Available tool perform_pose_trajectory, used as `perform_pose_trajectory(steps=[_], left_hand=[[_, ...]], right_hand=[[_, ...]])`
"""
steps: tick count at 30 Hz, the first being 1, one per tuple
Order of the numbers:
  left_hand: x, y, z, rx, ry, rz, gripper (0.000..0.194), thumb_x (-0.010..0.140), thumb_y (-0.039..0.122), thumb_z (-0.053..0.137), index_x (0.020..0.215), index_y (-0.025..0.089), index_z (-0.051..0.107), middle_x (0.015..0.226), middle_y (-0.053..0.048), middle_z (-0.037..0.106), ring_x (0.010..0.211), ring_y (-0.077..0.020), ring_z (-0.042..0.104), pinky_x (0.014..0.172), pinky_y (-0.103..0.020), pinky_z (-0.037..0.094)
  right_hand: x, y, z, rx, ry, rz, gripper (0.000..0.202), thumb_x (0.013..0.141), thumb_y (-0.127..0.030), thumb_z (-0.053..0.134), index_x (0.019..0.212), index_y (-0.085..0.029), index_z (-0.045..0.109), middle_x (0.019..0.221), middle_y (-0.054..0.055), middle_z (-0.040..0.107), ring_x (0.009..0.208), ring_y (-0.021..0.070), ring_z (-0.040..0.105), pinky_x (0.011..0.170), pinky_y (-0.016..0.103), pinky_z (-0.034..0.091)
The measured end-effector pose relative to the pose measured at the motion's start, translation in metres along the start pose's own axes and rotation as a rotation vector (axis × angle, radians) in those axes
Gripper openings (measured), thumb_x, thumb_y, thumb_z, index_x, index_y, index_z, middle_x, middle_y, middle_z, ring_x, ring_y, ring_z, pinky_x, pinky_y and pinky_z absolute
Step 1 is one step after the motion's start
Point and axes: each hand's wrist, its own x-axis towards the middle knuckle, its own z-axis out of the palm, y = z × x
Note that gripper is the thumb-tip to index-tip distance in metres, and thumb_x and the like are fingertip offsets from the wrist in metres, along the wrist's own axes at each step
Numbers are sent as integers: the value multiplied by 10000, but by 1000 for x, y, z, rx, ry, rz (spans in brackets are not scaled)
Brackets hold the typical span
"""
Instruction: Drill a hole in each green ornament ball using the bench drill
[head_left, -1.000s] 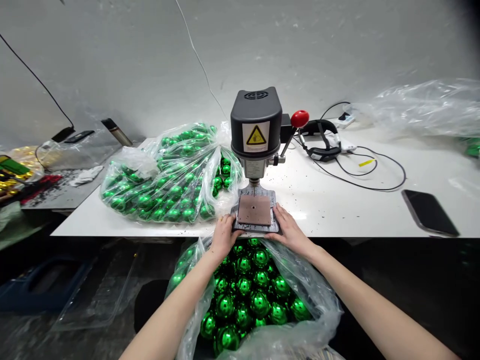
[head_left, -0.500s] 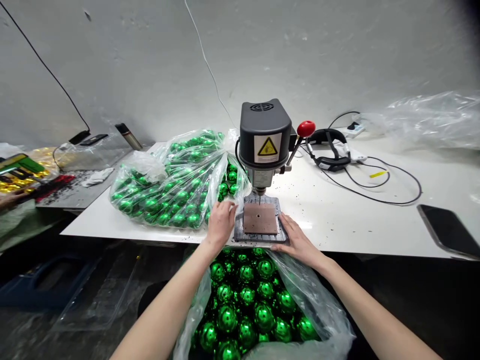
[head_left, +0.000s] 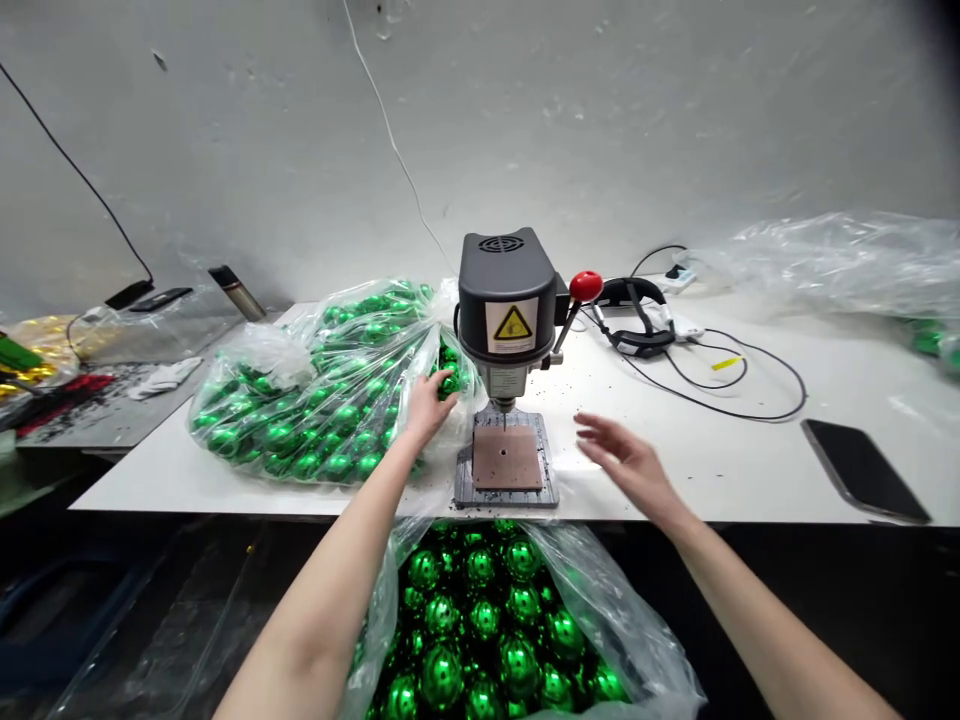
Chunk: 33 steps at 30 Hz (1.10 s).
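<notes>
My left hand (head_left: 429, 408) reaches into the mouth of a clear plastic bag (head_left: 360, 375) of shiny green balls on the table. Its fingers are apart, and the tips are close to a ball (head_left: 448, 382); whether they touch it I cannot tell. My right hand (head_left: 628, 465) hovers to the right of a small drill press (head_left: 507, 295), fingers spread, holding nothing. Below the bit lies a brown square plate (head_left: 507, 470) with a dark hole, on the grey base. Under the table edge, an open bag (head_left: 622, 600) full of green balls (head_left: 484, 620) sits between my forearms.
On the press is a red-knobbed lever (head_left: 586, 287). Further right are a black headset (head_left: 637, 315) with cables, a phone (head_left: 862, 470) and crumpled clear plastic (head_left: 840, 265). To the left stand a flask (head_left: 238, 292) and a white glove (head_left: 163, 377). Dark scraps dot the table (head_left: 652, 400).
My right hand has lifted off the press base and moved right. My left hand has moved further into the bag opening, its fingers spreading. The view has shifted a little to the right and up.
</notes>
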Motion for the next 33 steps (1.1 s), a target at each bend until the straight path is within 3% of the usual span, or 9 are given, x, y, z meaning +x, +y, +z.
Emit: perform_pose_trajectory(steps=[2, 5, 8, 10, 14, 21, 27, 30, 33], left_hand=[[-15, 10, -17, -432, 91, -96, 448, 832, 226, 662, 1266, 178, 562, 1042, -70, 621, 872, -168, 639, 848, -329, 541], [-46, 31, -41, -1071, 6, -274, 485, 858, 316, 660, 1304, 210, 501, 983, -41, 659, 789, -145, 665, 781, -307, 573], [-79, 50, -53, -1399, -141, -433, 421, 910, 421, 626, 1255, 202, 526, 982, -69, 697, 768, -152, 692, 747, -293, 585], [-96, 58, -54, -1473, -225, -504, 399, 935, 466, 595, 1195, 165, 561, 965, -100, 716, 737, -145, 690, 704, -263, 578], [-115, 63, -45, -1531, -327, -587, 378, 952, 459, 581, 1105, 115, 615, 967, -142, 728, 739, -148, 692, 686, -242, 568], [-124, 60, -24, -1579, -236, -656, 424, 873, 325, 716, 1258, 232, 564, 1086, -105, 703, 913, -221, 719, 808, -350, 599], [-123, 45, 1, -1518, -149, -616, 366, 781, 253, 807, 1104, 198, 647, 1019, -42, 723, 893, -169, 701, 865, -363, 588], [-115, 37, 11, -1459, -145, -564, 356, 720, 246, 846, 1017, 147, 675, 985, -49, 734, 883, -147, 690, 869, -309, 560], [-103, 30, 22, -1370, -110, -476, 408, 682, 277, 869, 1014, 144, 671, 986, -41, 738, 871, -130, 681, 876, -284, 528]], right_hand=[[19, -42, -15, 202, 175, -83, 369, 839, -452, 727, 1138, -240, 684, 1169, 67, 717, 1028, 204, 704, 987, 469, 579], [50, -115, -28, 345, 360, -299, 193, 892, -385, 683, 990, -220, 701, 1017, 49, 727, 876, 146, 707, 840, 365, 611], [79, -171, -25, 334, 343, -387, 153, 952, -337, 603, 1009, -211, 670, 1008, 42, 693, 800, 94, 678, 756, 292, 582], [97, -189, -16, 283, 271, -395, 138, 959, -310, 592, 963, -189, 660, 959, 28, 667, 761, 66, 640, 697, 245, 544], [122, -183, 6, 266, 227, -331, 183, 930, -289, 633, 801, -161, 611, 736, -13, 585, 621, 62, 557, 579, 234, 445], [132, -164, 12, 298, 299, -310, 295, 925, -407, 631, 742, -217, 500, 653, -17, 510, 592, 113, 512, 603, 287, 445], [122, -188, 10, 361, 236, -201, 105, 962, -168, 550, 906, -231, 486, 611, -59, 541, 521, 82, 484, 536, 231, 400], [119, -199, 10, 428, 216, -144, 231, 898, 4, 462, 935, -222, 491, 554, -76, 545, 473, 76, 472, 497, 224, 356], [119, -204, 11, 458, 227, -122, 237, 874, 7, 462, 926, -223, 489, 512, -82, 538, 448, 87, 470, 483, 238, 349]])
